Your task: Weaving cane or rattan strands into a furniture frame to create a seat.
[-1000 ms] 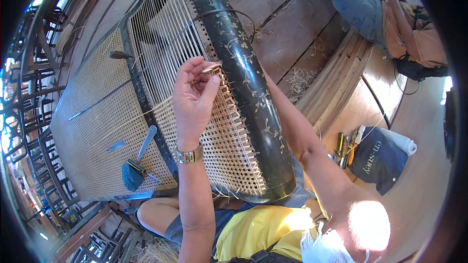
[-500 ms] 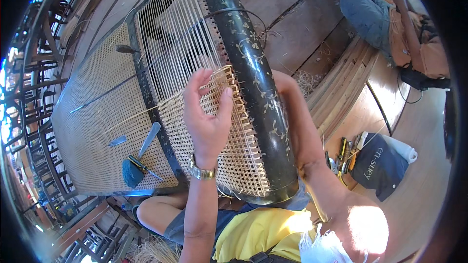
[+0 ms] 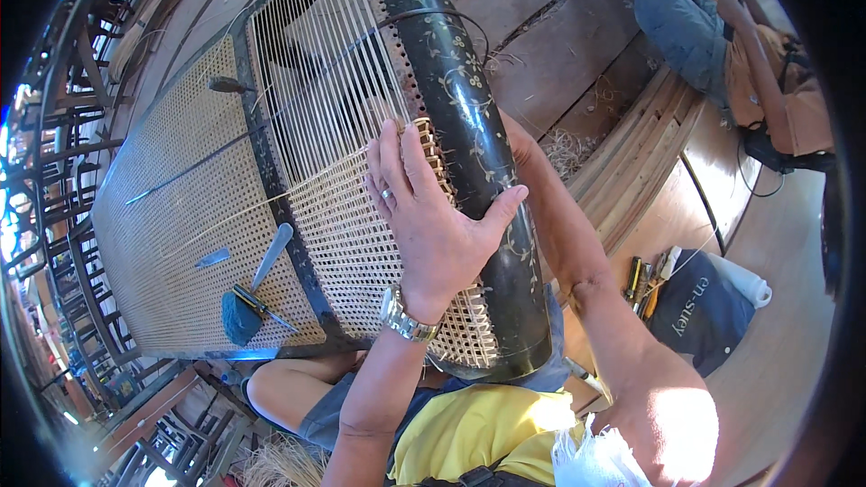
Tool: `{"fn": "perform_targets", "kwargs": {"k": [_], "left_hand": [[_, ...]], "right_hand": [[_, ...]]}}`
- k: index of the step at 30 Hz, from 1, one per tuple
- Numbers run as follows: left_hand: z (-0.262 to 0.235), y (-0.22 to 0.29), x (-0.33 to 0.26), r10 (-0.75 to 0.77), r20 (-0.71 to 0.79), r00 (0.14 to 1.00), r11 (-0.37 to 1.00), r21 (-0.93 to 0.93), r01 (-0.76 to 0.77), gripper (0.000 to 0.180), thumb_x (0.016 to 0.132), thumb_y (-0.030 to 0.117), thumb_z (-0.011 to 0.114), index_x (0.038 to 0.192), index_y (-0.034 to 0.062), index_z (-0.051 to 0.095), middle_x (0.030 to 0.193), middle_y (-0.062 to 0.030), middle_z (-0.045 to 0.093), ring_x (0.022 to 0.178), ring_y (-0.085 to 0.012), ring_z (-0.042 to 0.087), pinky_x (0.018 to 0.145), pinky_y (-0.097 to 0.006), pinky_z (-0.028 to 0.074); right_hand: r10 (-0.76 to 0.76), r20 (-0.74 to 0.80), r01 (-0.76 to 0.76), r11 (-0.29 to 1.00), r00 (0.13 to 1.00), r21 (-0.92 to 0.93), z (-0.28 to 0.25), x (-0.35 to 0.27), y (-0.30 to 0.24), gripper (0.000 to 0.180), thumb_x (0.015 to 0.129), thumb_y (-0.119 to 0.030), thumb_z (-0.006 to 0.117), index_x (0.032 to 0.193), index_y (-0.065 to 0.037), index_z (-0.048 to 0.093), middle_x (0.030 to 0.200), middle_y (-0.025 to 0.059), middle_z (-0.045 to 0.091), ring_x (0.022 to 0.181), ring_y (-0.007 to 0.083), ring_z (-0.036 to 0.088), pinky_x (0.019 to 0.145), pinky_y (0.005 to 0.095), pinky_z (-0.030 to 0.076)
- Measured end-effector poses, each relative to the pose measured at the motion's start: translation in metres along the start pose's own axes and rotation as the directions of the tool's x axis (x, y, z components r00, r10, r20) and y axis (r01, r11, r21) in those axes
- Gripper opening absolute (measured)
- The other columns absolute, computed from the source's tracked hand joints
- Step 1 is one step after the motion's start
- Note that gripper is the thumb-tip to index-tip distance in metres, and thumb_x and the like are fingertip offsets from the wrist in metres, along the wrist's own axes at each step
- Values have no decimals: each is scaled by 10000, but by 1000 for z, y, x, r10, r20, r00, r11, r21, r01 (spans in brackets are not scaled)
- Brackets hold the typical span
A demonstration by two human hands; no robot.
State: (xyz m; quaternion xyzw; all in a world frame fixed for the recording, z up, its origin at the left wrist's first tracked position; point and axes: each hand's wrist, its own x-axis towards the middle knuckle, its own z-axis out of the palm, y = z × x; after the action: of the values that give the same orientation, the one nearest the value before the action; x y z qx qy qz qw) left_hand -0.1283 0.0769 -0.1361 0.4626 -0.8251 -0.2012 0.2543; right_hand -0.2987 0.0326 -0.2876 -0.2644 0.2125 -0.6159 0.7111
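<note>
Seen through my head camera, my bare left hand (image 3: 442, 230), with a pale ring on one finger and a shiny metal wristwatch (image 3: 408, 317) at the wrist, lies palm down over an open-holed mesh of pale cane (image 3: 338, 239). Its grip is wide: the fingers are stretched out and the thumb points away to the right, over a rounded black rail painted with gold vines (image 3: 519, 302). The mesh sits in front of my seated body, along the left edge of this rail. Beyond my fingertips, long straight pale strands (image 3: 311, 81) run on from the mesh toward the top, with gaps between them.

My right forearm (image 3: 568, 234) passes on the right side of the rail and goes behind it; my right hand is hidden there, so I cannot tell how it grips.

To the left, across a narrow dark crossbar (image 3: 293, 234), a broad finished panel of fine cane mesh (image 3: 171, 180) carries a long grey-blue blade (image 3: 272, 257), a small grey-blue blade (image 3: 213, 258), and a crumpled dark blue lump (image 3: 240, 318) beside a tool with a black-and-yellow handle (image 3: 250, 298).

On the floor at right, handled tools (image 3: 639, 284) lie beside a dark blue bag (image 3: 695, 316). A co-worker in blue shorts (image 3: 681, 32) sits at upper right, near stacked wooden planks (image 3: 645, 149).
</note>
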Motion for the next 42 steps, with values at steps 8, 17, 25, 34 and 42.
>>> {"fn": "perform_targets", "kwargs": {"k": [8, 17, 25, 34, 42], "left_hand": [[1, 0, 5, 17, -26, 1000, 1000, 5, -17, 1128, 722, 495, 891, 1531, -23, 298, 1563, -298, 299, 1464, -473, 286, 1180, -590, 265], [-4, 15, 0, -3, -25, 1000, 995, 99, 6, 1055, 724, 532, 872, 1504, -4, 406, 1492, -305, 419, 1381, -481, 408, 1128, -586, 357], [-16, 20, 3, -44, 56, 997, 971, 236, 30, 1030, 777, 636, 772, 1533, 46, 396, 1557, -264, 358, 1425, -472, 368, 1153, -611, 304], [-6, 17, 0, -88, 92, 992, 976, 206, 68, 1057, 796, 657, 734, 1570, 63, 328, 1599, -241, 297, 1473, -470, 292, 1154, -655, 273], [-12, 19, -2, -95, 70, 993, 981, 176, 81, 1039, 778, 624, 751, 1549, 50, 358, 1581, -234, 306, 1475, -448, 276, 1156, -645, 270]], "right_hand": [[104, -95, -118, 981, 990, -153, 0, -8, 4, 392, 863, -29, 722, 1251, 10, 678, 1204, 111, 724, 1071, 169, 667, 931, 361, 575], [-82, -322, -232, 531, 943, -815, -10, -29, 1, 274, 842, -25, 585, 1071, 17, 730, 1116, 120, 753, 987, 187, 631, 908, 436, 523], [-117, -252, -228, 182, 961, -957, 32, -103, -79, 217, 887, -189, 705, 1079, -94, 741, 998, 168, 749, 898, 296, 719, 791, 415, 538], [-279, -513, -556, -105, 812, -824, 11, -250, -159, 184, 916, -282, 672, 1001, -124, 711, 969, 133, 730, 946, 344, 696, 775, 437, 530], [-490, -364, -552, -321, 792, -769, 17, -324, -235, 165, 912, -238, 672, 958, -85, 714, 943, 131, 718, 910, 334, 687, 782, 427, 526]]}}
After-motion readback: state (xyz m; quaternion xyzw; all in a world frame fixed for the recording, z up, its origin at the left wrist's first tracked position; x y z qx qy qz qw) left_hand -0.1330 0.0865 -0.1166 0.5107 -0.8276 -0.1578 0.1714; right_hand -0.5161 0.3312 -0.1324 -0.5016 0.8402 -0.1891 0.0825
